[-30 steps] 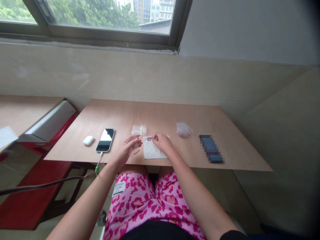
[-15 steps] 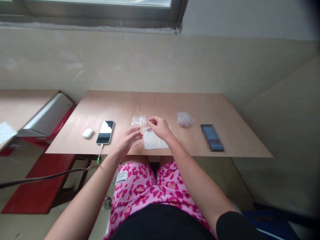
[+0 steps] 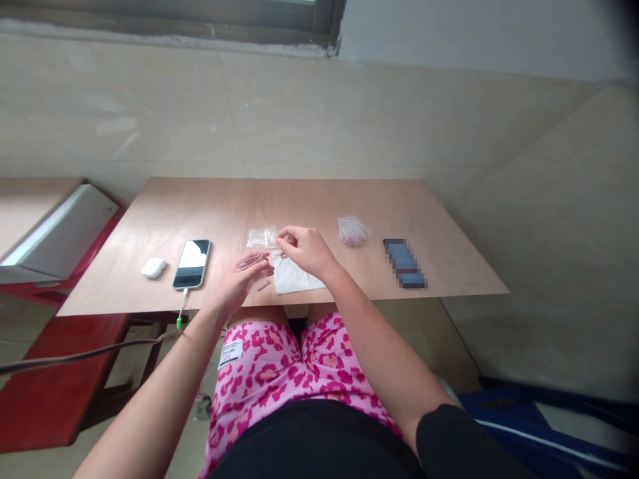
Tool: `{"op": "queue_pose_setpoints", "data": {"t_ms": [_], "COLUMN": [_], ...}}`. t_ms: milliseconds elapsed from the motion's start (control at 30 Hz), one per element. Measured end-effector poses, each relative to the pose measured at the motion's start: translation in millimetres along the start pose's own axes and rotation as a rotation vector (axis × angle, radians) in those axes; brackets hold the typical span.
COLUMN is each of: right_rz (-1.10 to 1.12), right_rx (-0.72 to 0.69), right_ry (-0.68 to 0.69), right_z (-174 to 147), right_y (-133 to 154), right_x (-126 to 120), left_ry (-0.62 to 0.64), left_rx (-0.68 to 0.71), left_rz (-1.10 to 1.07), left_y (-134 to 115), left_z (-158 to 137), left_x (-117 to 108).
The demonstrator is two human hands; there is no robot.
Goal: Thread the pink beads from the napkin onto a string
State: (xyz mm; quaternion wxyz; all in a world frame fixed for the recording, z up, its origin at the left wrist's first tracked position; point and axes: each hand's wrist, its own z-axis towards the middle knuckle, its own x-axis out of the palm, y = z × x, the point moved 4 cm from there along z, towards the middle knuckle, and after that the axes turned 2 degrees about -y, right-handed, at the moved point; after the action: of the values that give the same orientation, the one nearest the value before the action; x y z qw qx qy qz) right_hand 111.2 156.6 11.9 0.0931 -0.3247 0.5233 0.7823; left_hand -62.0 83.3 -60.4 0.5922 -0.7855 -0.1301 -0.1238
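My left hand (image 3: pixel 242 274) hovers at the front of the table with its fingers curled. A thin, light strand (image 3: pixel 252 261) loops over those fingers, and a short pinkish piece dangles below them. To its right, my right hand (image 3: pixel 310 251) has thumb and index finger pinched together; what lies between them is too small to make out. Under the right hand is a white sheet (image 3: pixel 298 279), partly covered, with small reddish bits at its upper left edge. A clear plastic bag (image 3: pixel 260 238) lies just behind the hands.
Farther right on the table (image 3: pixel 299 199) rest a clear bag of small pink pieces (image 3: pixel 352 231) and a blurred dark phone (image 3: pixel 405 263). At left are a phone (image 3: pixel 192 264) on a charging cable (image 3: pixel 180 303) and a white earbud case (image 3: pixel 154 267). A red bench (image 3: pixel 54 382) stands below left.
The whole view has shifted, so everything on the table appears farther left. Both hands keep nearly the same pose and place over the white sheet.
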Motion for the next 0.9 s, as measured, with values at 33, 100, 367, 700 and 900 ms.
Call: {"op": "queue_pose_setpoints", "data": {"t_ms": [33,100,367,700,900], "right_rz": [-0.025,-0.097,-0.340,-0.276,0.175], "right_rx": [0.024,0.066,0.160,0.108,0.048], "right_ry": [-0.003,0.001,0.151,0.097,0.021], "right_z": [0,1,11,16,22], "right_y": [-12,-36,-102,-105,-31], "right_x": [1,6,48,47,34], "left_ry": [-0.012,-0.047,-0.163,-0.167,-0.087], "left_rx": [-0.008,0.002,0.000,-0.096,-0.063], "left_rz": [-0.019,-0.041,-0.053,-0.118,0.025], "left_y": [1,0,2,5,2], "left_z": [1,2,5,9,4], "left_x": [-1,-3,-11,-13,-6]}}
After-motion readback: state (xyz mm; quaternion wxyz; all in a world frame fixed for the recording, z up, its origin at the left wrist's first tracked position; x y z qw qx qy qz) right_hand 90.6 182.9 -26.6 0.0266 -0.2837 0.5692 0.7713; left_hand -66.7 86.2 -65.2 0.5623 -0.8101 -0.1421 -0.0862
